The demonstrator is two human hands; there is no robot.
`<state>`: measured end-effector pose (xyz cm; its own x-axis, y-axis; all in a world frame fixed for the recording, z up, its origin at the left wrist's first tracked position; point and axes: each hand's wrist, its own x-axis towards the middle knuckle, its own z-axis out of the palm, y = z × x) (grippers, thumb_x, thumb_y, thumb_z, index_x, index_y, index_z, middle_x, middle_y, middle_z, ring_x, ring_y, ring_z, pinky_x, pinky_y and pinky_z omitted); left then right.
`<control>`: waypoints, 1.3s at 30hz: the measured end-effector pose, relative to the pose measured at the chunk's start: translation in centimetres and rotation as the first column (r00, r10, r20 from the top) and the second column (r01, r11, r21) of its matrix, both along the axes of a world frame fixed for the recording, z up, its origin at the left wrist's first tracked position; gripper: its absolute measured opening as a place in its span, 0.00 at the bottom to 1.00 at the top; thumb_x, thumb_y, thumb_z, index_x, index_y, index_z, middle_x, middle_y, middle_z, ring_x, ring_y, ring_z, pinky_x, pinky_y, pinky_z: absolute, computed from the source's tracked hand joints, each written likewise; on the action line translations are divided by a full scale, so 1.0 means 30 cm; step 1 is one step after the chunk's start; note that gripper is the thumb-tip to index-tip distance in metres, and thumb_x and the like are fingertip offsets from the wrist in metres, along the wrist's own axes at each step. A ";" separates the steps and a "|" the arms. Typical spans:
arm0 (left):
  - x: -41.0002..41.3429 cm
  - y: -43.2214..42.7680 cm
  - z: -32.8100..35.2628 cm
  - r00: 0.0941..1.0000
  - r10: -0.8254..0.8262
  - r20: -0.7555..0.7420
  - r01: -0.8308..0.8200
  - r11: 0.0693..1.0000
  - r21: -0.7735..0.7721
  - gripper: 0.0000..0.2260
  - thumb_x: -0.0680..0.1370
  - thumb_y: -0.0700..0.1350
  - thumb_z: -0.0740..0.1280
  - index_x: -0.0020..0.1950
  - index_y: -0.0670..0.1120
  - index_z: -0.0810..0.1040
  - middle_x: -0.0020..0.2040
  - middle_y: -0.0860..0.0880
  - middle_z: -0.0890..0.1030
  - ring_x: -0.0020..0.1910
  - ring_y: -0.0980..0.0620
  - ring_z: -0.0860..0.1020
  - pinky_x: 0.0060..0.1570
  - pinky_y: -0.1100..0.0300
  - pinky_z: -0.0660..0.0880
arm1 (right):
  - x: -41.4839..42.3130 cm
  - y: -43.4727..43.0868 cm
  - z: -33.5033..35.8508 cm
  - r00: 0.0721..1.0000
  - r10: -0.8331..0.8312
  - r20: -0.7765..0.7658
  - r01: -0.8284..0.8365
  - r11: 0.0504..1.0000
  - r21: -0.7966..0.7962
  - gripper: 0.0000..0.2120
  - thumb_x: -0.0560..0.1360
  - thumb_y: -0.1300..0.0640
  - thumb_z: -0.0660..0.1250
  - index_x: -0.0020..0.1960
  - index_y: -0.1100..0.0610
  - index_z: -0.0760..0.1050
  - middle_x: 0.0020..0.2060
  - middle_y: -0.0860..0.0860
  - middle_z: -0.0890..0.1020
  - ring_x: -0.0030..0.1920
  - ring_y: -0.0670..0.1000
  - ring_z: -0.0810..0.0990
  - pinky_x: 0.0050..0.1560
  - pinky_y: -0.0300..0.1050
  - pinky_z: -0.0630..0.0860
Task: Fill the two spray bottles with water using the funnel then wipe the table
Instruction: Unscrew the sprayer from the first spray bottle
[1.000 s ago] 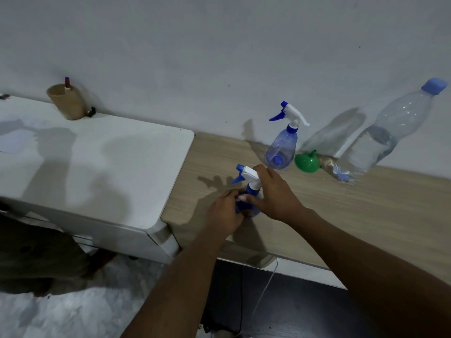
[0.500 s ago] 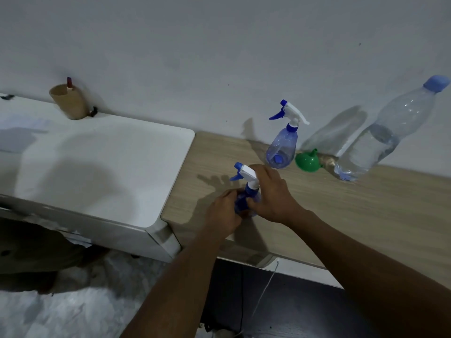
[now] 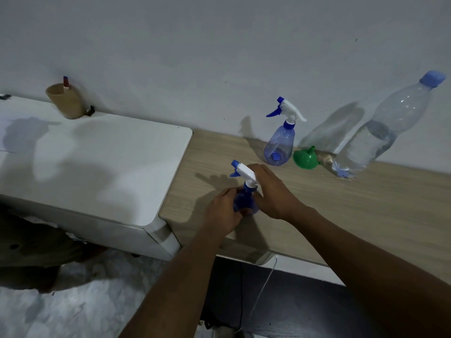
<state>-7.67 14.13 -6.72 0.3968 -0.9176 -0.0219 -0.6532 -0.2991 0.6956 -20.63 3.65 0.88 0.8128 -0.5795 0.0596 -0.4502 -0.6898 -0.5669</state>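
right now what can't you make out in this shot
Head view, the only one:
- Near spray bottle: body mostly hidden by the left hand and right hand; water level and whether its cap is loosened unclear.
- Item behind the funnel: blocked by the funnel and the water bottle.
- Cup contents: too small.

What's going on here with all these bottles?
A person is working on the near spray bottle at the front of the wooden table. The left hand holds its blue body while the right hand is at the white trigger head, apparently to unscrew it. A second spray bottle, a green funnel and a large water bottle wait by the wall.
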 end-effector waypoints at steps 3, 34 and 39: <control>-0.002 -0.004 0.003 1.000 0.004 0.009 -0.004 1.000 0.011 0.26 0.72 0.46 0.74 0.69 0.51 0.73 0.62 0.50 0.79 0.58 0.50 0.78 0.58 0.53 0.76 | -0.009 -0.008 -0.006 0.999 -0.026 -0.038 0.023 0.997 -0.076 0.33 0.68 0.44 0.72 0.69 0.49 0.64 0.60 0.50 0.73 0.56 0.54 0.73 0.52 0.56 0.75; -0.037 -0.039 0.005 0.999 -0.011 -0.042 0.010 1.000 -0.029 0.29 0.69 0.56 0.77 0.68 0.51 0.74 0.59 0.51 0.80 0.56 0.49 0.79 0.57 0.48 0.77 | -0.418 -0.052 -0.230 0.895 -0.226 -0.384 0.195 0.974 -0.118 0.29 0.78 0.56 0.67 0.77 0.52 0.63 0.77 0.58 0.62 0.71 0.61 0.69 0.69 0.56 0.71; -0.045 -0.062 0.004 0.999 -0.013 -0.042 0.011 0.999 -0.032 0.29 0.69 0.56 0.77 0.68 0.51 0.74 0.59 0.51 0.80 0.56 0.50 0.79 0.57 0.48 0.77 | -0.396 -0.070 -0.208 0.879 -0.236 -0.413 0.160 0.964 -0.211 0.36 0.73 0.49 0.70 0.77 0.51 0.61 0.77 0.56 0.61 0.77 0.58 0.59 0.73 0.59 0.61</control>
<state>-9.01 12.27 -6.58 0.3851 -0.9228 -0.0095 -0.6263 -0.2689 0.7317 -32.50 1.56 -5.35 0.6488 -0.7438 -0.1606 -0.7605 -0.6266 -0.1706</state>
